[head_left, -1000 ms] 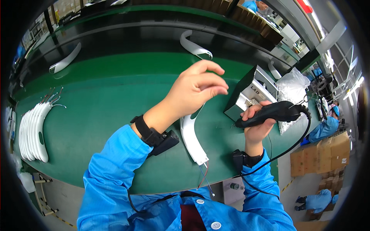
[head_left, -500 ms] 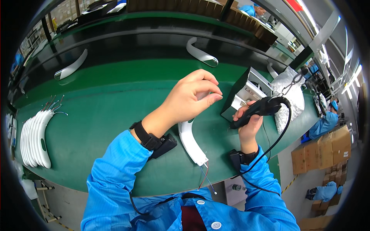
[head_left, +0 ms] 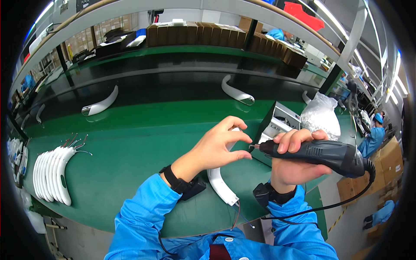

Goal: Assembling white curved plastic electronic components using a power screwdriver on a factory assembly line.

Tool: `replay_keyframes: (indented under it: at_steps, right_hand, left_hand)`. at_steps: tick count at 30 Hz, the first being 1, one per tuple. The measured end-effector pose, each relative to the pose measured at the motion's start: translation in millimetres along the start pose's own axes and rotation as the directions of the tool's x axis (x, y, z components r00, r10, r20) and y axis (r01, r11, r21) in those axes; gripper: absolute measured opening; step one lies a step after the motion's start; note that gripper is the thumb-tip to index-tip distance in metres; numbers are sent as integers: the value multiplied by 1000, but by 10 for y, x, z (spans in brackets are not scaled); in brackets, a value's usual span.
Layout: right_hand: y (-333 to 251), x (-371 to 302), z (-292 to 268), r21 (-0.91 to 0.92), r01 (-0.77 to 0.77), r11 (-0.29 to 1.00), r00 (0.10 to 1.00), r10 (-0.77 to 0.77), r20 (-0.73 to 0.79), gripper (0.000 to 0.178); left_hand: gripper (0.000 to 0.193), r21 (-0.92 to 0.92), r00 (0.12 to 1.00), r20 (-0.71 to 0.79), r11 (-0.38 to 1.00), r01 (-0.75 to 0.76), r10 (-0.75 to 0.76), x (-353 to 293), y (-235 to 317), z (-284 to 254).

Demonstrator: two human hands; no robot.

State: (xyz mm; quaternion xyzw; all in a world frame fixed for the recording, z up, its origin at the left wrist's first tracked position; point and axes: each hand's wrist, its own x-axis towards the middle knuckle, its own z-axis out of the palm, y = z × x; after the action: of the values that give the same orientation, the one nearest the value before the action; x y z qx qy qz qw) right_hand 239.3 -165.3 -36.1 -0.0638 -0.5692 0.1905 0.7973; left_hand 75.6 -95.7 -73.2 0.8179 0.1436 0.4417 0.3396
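In my right hand (head_left: 299, 158) is a black electric screwdriver (head_left: 318, 154), my fingers wrapped round its body. The bit points left, toward my left hand (head_left: 216, 145). That hand is over a white curved housing (head_left: 221, 186) on the bench, its thumb and forefinger apart with the bit near the gap. The middle of the housing is hidden beneath the hand; I cannot tell whether the palm touches it. Thin red and blue wires (head_left: 238, 216) hang from its near end over the bench edge. Behind the screwdriver stands a black and silver box-shaped machine (head_left: 277, 125).
A row of similar white curved housings (head_left: 52, 175), wires at their far ends, lies at the left. Curved white pieces (head_left: 102, 102) rest along the dark conveyor strip (head_left: 169, 93) behind the green bench (head_left: 121, 173). A clear plastic bag (head_left: 320, 117) sits right of the machine. The screwdriver's cable (head_left: 342, 203) loops over my right forearm.
My right hand has turned the screwdriver and brought its bit leftward, close to my left fingertips. My left thumb and forefinger have spread wider. The head view has tilted up.
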Motion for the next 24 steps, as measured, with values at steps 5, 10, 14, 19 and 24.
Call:
replay_keyframes:
  at_steps: [5, 10, 14, 19, 24]
  right_hand:
    - [4, -10, 81, 17, 17, 1000, 1000, -17, -25, 81]
    - [20, -16, 123, -4, 22, 1000, 999, -22, -34, 81]
    - [-2, -12, 102, 25, -27, 999, 1000, 27, 3, 82]
    - [-34, 44, 69, 38, -118, 992, 991, 116, 66, 83]
    - [-51, 41, 78, 29, -108, 994, 992, 106, 74, 85]
  left_hand:
    - [24, 35, 1000, 6, 999, 16, -17, 7, 6, 14]
    - [15, 20, 1000, -21, 1000, 8, -8, -12, -15, 5]
    - [14, 47, 1000, 1, 999, -2, 2, 7, 25, -18]
    - [14, 232, 988, 32, 960, -156, 152, 34, 96, -40]
    - [15, 261, 981, 36, 946, -194, 192, 28, 78, -19]
